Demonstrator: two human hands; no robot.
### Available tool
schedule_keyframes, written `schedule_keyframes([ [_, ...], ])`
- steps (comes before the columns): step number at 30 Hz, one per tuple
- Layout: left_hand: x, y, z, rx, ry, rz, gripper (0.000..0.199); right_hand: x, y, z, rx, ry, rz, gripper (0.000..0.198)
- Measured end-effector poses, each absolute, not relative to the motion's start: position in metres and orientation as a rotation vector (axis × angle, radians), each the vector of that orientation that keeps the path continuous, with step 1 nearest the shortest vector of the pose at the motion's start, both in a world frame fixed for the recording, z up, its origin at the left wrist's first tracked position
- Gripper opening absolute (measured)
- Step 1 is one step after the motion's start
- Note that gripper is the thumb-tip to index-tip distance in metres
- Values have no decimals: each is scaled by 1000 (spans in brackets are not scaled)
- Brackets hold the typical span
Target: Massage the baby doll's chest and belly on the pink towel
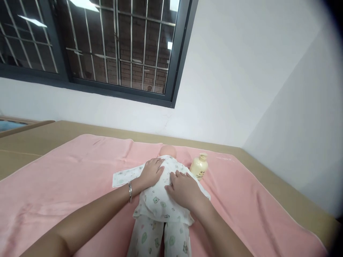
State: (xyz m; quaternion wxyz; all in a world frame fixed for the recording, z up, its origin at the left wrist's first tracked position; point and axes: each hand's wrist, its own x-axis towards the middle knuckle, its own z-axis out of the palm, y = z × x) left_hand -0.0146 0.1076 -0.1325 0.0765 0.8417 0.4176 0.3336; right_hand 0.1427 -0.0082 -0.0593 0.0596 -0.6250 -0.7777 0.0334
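A baby doll [168, 151] lies stretched out, its bald head pointing away from me; no face shows. It is dressed in a white printed shirt [155, 201] and matching trousers [144, 235]. My left hand [151, 173] rests flat on the upper left of the shirt, fingers extended, with a silver bangle at the wrist. On the right side of the shirt lies my right hand [185, 187], its fingers loosely spread and slightly bent. One sleeve [125, 177] extends to the left. Neither hand grips anything visible.
A pale yellow pump bottle [199, 167] stands just right of the doll's shoulder. Beneath everything spreads a wrinkled pink blanket [80, 171] over a wooden surface [273, 178]. A white wall [222, 89] and a barred, dark-framed window [118, 46] rise behind.
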Motion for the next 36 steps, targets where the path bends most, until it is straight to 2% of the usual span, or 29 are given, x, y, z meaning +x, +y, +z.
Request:
schedule_keyframes([
  [2, -13, 105, -126, 2521, 1239, 973, 39, 152, -19, -43, -1799, -2427, 243, 30],
  [6, -3, 83, -105, 2458, 1169, 906, 34, 181, -34, -15, -1768, -2324, 449, 30],
  [9, 15, 55, -85, 2365, 953, 823, 27, 209, -31, -6, -1829, -2124, 256, 39],
  [12, 43, 37, -67, 2079, 677, 791, 30, 236, -17, -7, -1919, -1939, 110, 49],
  [17, 92, 55, -53, 1038, 558, 757, 54, 258, 17, -25, -1869, -1795, 116, 54],
  [20, 109, 75, -51, 692, 501, 750, 65, 257, 35, -38, -1805, -1829, 143, 55],
  [26, 114, 89, -57, 534, 416, 731, 65, 250, 44, -49, -1895, -1923, -47, 52],
  [36, 78, 63, -56, 539, 517, 562, 57, 226, 41, -17, -2206, -1740, -212, 40],
])
